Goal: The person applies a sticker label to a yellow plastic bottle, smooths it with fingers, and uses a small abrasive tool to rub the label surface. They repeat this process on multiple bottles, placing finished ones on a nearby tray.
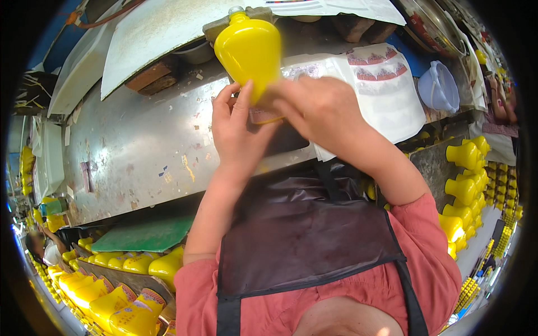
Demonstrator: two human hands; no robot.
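Note:
A glossy yellow vase-shaped bottle [249, 49] lies with its neck pointing away from me, propped on a grey rest [216, 28]. My left hand [241, 126] is at the narrow near end of the bottle, its thumb and fingers bent around it. Against the right side of that end is my right hand [325, 106], its fingers bent and smeared by motion. Whether it holds anything is hidden by the blur. Below the narrow end, between my hands, shows part of a pinkish-brown object [264, 116] that I cannot make out.
White sheets with printed decals [386, 95] lie right of my hands on the scuffed metal table [145, 151]. A pale lavender bucket [438, 88] stands at the far right. Decorated yellow bottles [134, 316] crowd the lower left; plain ones [462, 190] line the right. A white board [162, 33] overhangs the back.

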